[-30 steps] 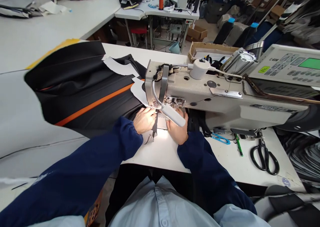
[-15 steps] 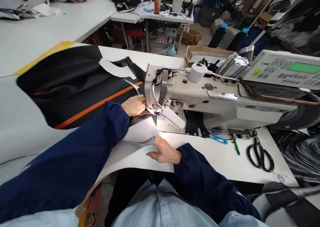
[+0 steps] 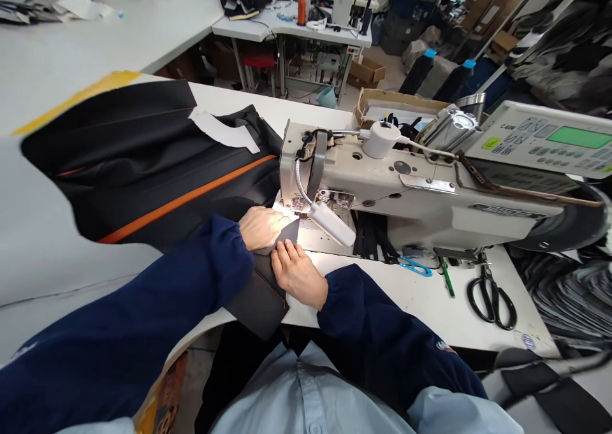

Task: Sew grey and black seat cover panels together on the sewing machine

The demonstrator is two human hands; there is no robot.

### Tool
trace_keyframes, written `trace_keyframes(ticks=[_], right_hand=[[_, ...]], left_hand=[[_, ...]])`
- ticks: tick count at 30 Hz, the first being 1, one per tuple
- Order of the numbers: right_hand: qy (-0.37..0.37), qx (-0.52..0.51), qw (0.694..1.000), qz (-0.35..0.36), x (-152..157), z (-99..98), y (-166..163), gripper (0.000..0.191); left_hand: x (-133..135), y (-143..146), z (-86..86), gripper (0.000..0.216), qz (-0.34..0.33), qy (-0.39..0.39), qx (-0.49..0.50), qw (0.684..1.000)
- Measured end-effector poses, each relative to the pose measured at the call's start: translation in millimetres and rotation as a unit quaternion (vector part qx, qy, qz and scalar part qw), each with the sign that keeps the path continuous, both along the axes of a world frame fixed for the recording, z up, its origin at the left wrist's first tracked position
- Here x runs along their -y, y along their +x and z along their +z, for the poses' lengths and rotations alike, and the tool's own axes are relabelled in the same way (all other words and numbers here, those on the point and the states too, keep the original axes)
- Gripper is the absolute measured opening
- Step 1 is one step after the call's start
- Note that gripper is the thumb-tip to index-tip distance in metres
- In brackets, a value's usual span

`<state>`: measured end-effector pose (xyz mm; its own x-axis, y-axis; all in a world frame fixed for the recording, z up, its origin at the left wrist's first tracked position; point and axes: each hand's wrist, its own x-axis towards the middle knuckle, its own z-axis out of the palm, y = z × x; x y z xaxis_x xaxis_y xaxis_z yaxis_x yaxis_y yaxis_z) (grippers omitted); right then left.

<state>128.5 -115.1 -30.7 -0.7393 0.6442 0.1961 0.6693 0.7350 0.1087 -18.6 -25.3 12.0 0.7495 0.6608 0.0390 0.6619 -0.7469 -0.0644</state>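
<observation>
A large black fabric piece (image 3: 138, 166) with an orange stripe (image 3: 186, 202) spreads left of the sewing machine (image 3: 382, 176). My left hand (image 3: 262, 228) holds the near part of this fabric, just in front of the lit needle area; its fingertips are partly lost in glare. Close beside it, my right hand (image 3: 300, 274) has its fingers bent over a dark flap of the fabric. Below the hands, a stitched black panel (image 3: 261, 300) reaches over the table's front edge. A white curved piece (image 3: 227, 131) lies on top of the fabric.
Right of the hands, a white lamp (image 3: 333, 224) hangs low by the needle. Black scissors (image 3: 492, 299), a green-handled tool (image 3: 447, 277) and a blue tool (image 3: 415, 266) lie on the table (image 3: 373, 294). A control panel (image 3: 549, 131) stands at the right.
The flap, earlier folded with its pale underside up, now lies dark side up. My left hand has come nearer to me, away from the needle. My right hand has moved up and left beside it.
</observation>
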Motion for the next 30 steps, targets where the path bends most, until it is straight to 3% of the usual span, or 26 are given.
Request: trace_keyframes(ticks=[11,15,22,26,30], right_hand=[[0.025,-0.016,0.999,-0.021,1,-14.7,-6,0.032],[0.022,-0.038,0.998,-0.044,-1,-22.6,-10,0.033],[0.010,-0.071,0.996,-0.056,-10,-22.7,-13,0.028],[0.018,-0.054,0.997,-0.062,-18,-22.7,-14,0.026],[-0.023,-0.035,0.996,-0.075,-27,-22.3,-12,0.024]], left_hand=[[-13,-2,-1.1,0.022,-0.072,-0.025,-0.070,0.995],[-5,5,-4.7,0.018,-0.076,-0.015,-0.049,0.996],[14,26,-2.4,0.017,0.055,-0.069,-0.041,0.995],[11,36,2.1,0.019,0.098,-0.090,-0.053,0.990],[10,44,6.9,0.022,0.139,-0.108,-0.052,0.983]])
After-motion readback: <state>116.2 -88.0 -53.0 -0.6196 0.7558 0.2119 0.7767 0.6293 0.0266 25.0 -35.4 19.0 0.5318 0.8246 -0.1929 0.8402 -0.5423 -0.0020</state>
